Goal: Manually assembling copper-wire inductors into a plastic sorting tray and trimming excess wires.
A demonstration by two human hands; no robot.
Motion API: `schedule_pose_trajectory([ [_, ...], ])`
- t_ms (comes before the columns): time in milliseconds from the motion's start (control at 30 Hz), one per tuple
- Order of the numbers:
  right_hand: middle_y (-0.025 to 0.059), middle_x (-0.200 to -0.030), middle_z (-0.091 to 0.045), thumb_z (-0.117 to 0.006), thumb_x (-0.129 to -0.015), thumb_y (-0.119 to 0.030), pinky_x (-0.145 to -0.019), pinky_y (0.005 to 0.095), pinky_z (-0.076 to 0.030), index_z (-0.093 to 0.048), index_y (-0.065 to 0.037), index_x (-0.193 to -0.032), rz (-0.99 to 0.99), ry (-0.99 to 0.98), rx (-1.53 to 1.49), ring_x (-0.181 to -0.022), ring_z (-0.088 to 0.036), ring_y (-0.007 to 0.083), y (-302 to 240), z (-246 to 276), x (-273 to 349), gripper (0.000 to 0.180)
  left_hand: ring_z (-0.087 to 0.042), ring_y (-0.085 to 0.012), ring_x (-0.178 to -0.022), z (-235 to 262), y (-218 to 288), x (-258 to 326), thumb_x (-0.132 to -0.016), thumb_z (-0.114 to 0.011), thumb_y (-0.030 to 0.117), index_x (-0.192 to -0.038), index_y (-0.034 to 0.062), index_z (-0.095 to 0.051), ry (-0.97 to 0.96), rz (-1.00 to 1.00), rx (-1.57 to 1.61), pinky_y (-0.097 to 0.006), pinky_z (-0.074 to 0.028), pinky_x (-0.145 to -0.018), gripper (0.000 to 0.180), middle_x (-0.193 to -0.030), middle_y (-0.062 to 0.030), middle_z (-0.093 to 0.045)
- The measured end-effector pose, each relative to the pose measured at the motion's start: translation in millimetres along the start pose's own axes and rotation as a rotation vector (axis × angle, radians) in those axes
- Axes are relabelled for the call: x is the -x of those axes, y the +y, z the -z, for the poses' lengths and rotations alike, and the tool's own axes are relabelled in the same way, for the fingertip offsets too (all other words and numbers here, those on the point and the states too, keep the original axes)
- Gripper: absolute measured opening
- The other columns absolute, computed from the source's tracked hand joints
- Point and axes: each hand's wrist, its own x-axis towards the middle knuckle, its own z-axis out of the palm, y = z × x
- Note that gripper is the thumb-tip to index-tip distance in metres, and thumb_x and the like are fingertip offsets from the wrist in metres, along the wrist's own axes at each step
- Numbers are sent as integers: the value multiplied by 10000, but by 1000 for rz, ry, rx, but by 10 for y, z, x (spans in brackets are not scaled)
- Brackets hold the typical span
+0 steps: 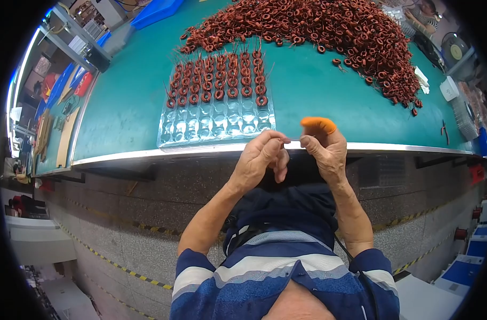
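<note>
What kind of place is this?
Probably a factory workshop: there's a big pile of reddish wire rings, a clear tray of them on a green table, and striped tape on the floor.

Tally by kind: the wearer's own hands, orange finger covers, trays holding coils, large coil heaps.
Wearer's left hand and right hand: 2
Orange finger cover: 1
Tray holding coils: 1
Large coil heap: 1
Total: 5
</note>
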Motion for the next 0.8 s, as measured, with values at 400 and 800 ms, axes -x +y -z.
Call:
schedule_pose_trajectory([
  [400,27,-658,-595,-653,-909,-216,-438,167,-381,-630,-8,-986,-293,-119,0,-510,-541,67,-88,36,50,223,-516,-111,-535,-69,-116,-10,-993,-490,201,-1117,12,-467,175,-18,-107,-217,-409,-470,227,-693,-34,-514],
  [800,34,-676,-595,-650,-915,-236,-454,173,-385,-599,19,-1025,-111,241,142,-552,-552,71,-104,151,102,283,-531,-140,-531,-113,-105,-58,-1007,-461,204,-1163,94,-433,145,-67,162,-230,-431,-468,193,-690,-53,-510],
])
